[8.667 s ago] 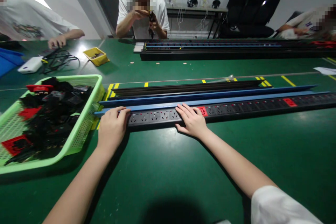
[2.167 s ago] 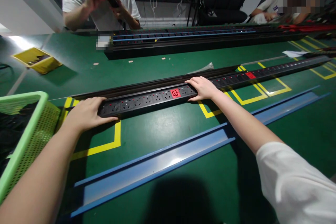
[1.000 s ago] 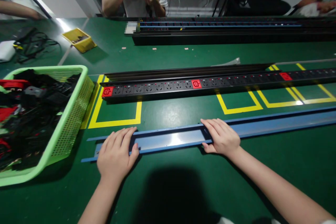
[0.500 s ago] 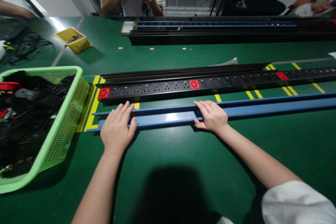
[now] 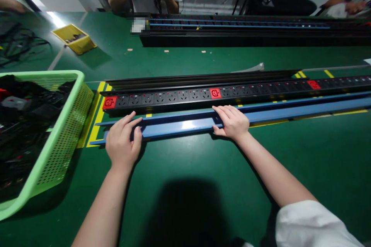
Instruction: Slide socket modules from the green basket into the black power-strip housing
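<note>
Nearest, the left hand (image 5: 121, 139) curls over the blue channel (image 5: 179, 125) close to its left end, while the right hand (image 5: 232, 121) pinches it further along, fingers on the far rail and thumb on the near one. The channel lies open side up on the green table (image 5: 185, 166), just in front of the black socket strip (image 5: 171, 102). If both hands pushed unevenly, it could skew and its far rail scrape the strip (the gap looks narrowest towards the right); a leftward slide might bump the green basket (image 5: 62, 154). Fingertips hooked over that rail could also get nipped between the two, should they close up. As for writing, the small marks above the strip's sockets are too tiny to read, and the black lengths (image 5: 191, 79) behind it show none. Beyond, a white label (image 5: 139, 26) at the end of the far black assembly (image 5: 232, 40) is blurred out, and no brand can be read anywhere.
</note>
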`<move>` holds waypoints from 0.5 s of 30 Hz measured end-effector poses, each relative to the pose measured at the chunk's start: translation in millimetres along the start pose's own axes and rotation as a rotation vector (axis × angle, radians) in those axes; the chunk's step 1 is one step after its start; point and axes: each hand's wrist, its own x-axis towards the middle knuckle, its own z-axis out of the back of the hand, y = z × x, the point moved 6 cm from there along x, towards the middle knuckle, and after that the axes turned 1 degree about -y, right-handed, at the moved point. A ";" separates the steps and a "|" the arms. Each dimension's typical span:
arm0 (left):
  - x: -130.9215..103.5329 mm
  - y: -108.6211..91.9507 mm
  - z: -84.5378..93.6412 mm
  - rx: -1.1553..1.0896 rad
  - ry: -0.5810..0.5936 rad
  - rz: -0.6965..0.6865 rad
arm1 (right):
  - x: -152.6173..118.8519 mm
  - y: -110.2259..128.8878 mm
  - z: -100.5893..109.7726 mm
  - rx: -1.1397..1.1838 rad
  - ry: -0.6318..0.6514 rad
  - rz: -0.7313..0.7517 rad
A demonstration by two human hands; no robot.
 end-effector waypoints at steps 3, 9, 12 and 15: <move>-3.1 -0.3 5.0 0.037 -0.009 -0.011 | 0.3 2.4 1.8 -0.021 -0.028 0.015; -7.4 3.5 0.6 -0.029 0.008 -0.077 | 3.6 7.7 9.0 -0.079 -0.108 0.067; -8.0 8.4 -3.2 -0.026 -0.007 -0.087 | 5.4 12.1 15.3 -0.108 -0.151 0.086; -8.9 7.4 -5.3 0.024 0.014 -0.074 | 5.8 13.1 18.2 -0.122 -0.143 0.062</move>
